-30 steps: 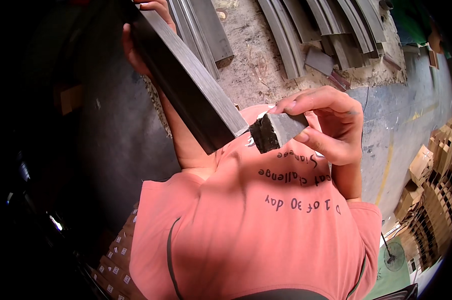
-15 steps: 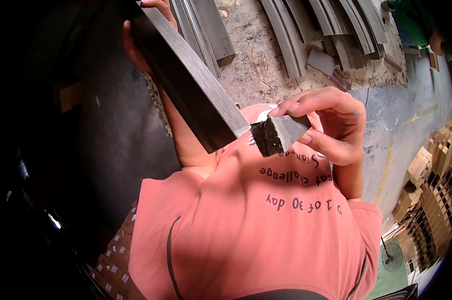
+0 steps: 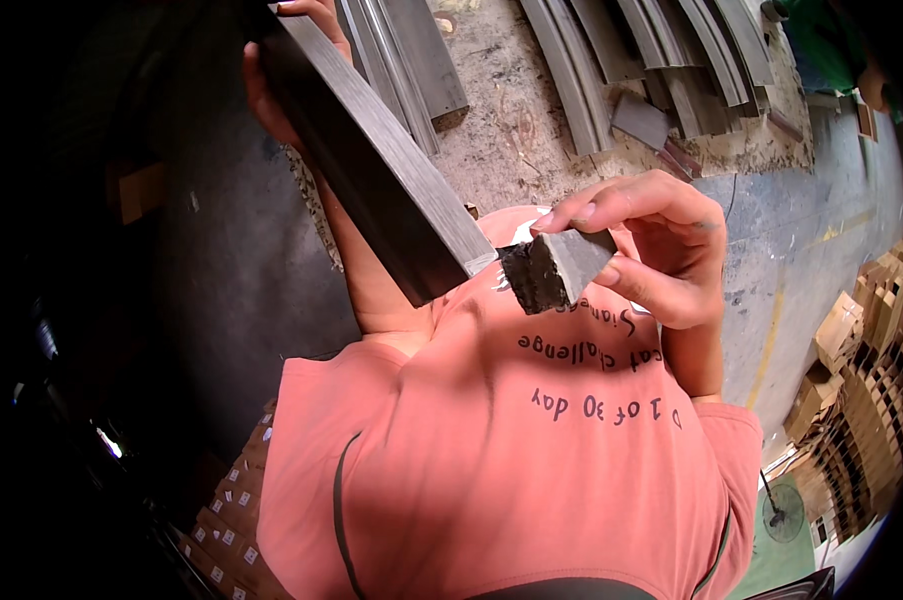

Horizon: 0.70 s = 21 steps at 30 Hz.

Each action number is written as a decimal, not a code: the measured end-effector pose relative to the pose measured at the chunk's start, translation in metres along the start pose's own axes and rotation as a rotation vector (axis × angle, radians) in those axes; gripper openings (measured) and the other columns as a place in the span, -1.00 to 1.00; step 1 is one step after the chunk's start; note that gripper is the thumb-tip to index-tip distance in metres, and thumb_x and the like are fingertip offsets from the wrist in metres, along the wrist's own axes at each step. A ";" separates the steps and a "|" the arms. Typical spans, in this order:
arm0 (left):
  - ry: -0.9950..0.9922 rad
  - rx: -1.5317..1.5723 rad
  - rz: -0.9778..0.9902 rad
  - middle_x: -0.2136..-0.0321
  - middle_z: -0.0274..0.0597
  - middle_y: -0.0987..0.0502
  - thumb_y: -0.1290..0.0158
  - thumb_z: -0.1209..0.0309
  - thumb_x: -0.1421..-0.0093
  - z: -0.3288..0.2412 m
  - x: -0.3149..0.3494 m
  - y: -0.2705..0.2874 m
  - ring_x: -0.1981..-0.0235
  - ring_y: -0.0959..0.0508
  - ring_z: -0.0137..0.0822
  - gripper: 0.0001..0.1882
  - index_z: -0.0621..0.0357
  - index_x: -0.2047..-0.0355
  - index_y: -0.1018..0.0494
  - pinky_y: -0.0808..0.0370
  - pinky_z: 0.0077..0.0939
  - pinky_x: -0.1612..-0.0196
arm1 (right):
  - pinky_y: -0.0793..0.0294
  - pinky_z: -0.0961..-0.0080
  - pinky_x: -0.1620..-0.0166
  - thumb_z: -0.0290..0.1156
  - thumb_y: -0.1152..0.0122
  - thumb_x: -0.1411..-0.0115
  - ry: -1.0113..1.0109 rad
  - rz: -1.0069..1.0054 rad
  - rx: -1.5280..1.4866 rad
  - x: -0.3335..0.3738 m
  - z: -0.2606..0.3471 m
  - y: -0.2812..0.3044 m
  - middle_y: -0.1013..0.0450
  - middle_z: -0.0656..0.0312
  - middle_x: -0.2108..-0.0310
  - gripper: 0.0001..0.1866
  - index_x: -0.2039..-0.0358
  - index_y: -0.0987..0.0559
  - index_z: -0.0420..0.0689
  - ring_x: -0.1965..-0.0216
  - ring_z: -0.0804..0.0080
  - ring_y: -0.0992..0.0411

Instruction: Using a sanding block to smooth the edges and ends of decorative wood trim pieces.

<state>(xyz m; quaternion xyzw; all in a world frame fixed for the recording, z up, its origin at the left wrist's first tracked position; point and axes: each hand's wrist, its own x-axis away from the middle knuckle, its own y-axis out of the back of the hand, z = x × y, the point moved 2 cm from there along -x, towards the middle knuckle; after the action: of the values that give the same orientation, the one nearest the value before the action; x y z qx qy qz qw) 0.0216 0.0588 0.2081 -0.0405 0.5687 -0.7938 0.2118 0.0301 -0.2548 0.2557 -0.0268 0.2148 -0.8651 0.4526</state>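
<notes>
My left hand (image 3: 261,98) is wrapped around the upper end of a long rectangular metal bar (image 3: 391,150), with a brushed grey top face and a dark side. The bar slants down to the right, across my chest. In my right hand (image 3: 671,245), thumb and fingertips pinch a small block (image 3: 583,262) with a smooth grey face and a rough black end. That black end sits right beside the bar's lower end; whether the two touch I cannot tell. The palm side of my left hand is partly hidden behind the bar.
Long grey metal profiles (image 3: 661,40) lie on a worn, stained table (image 3: 516,120), and a small grey plate (image 3: 641,122) rests near them. Stacked cardboard boxes (image 3: 231,515) stand at lower left. Brown stacked pieces (image 3: 871,350) and a fan (image 3: 782,513) are at right.
</notes>
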 end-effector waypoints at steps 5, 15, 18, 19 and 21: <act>0.038 -0.003 0.008 -0.06 0.01 -0.35 -0.10 0.71 -0.15 0.000 -0.001 0.000 -0.11 -0.43 -0.16 -0.48 0.36 -0.14 -0.29 -0.49 -0.31 -0.20 | -0.52 0.12 -0.10 -0.57 -0.33 -0.11 -0.080 -0.038 -0.059 -0.001 -0.005 -0.006 -0.56 -0.14 0.17 -0.68 0.12 -0.53 -0.38 0.02 0.02 -0.57; 0.035 -0.010 0.021 -0.07 0.01 -0.34 -0.09 0.72 -0.15 -0.003 0.000 0.001 -0.10 -0.45 -0.16 -0.45 0.37 -0.17 -0.27 -0.50 -0.32 -0.19 | -0.52 0.13 -0.09 -0.52 -0.37 -0.12 -0.149 -0.049 -0.080 0.000 -0.009 -0.010 -0.54 -0.12 0.16 -0.67 0.13 -0.53 -0.37 0.02 0.04 -0.56; 0.030 -0.009 0.026 -0.07 0.01 -0.34 -0.09 0.72 -0.15 -0.004 0.000 0.003 -0.10 -0.45 -0.17 -0.45 0.37 -0.17 -0.26 -0.50 -0.34 -0.18 | -0.53 0.14 -0.08 -0.51 -0.37 -0.12 -0.125 -0.034 -0.108 0.000 -0.011 -0.013 -0.55 -0.11 0.16 -0.67 0.13 -0.52 -0.37 0.02 0.05 -0.56; 0.029 -0.005 0.026 -0.07 0.01 -0.34 -0.09 0.72 -0.15 -0.005 0.000 0.005 -0.10 -0.45 -0.17 -0.45 0.37 -0.17 -0.26 -0.50 -0.34 -0.18 | -0.53 0.16 -0.07 -0.52 -0.37 -0.12 -0.123 -0.033 -0.119 0.001 -0.012 -0.012 -0.55 -0.12 0.15 -0.67 0.13 -0.52 -0.37 0.02 0.07 -0.56; 0.073 0.013 0.029 -0.08 0.01 -0.33 -0.08 0.72 -0.15 -0.005 0.001 0.002 -0.09 -0.45 -0.17 -0.45 0.37 -0.18 -0.26 -0.50 -0.36 -0.18 | -0.53 0.17 -0.07 -0.53 -0.37 -0.11 -0.118 -0.027 -0.139 0.000 -0.010 -0.013 -0.55 -0.12 0.14 -0.67 0.13 -0.52 -0.37 0.02 0.08 -0.56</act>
<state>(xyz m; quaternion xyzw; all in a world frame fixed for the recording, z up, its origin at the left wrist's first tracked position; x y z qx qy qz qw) 0.0199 0.0620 0.2042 -0.0020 0.5712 -0.7954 0.2026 0.0179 -0.2451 0.2513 -0.1120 0.2466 -0.8510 0.4499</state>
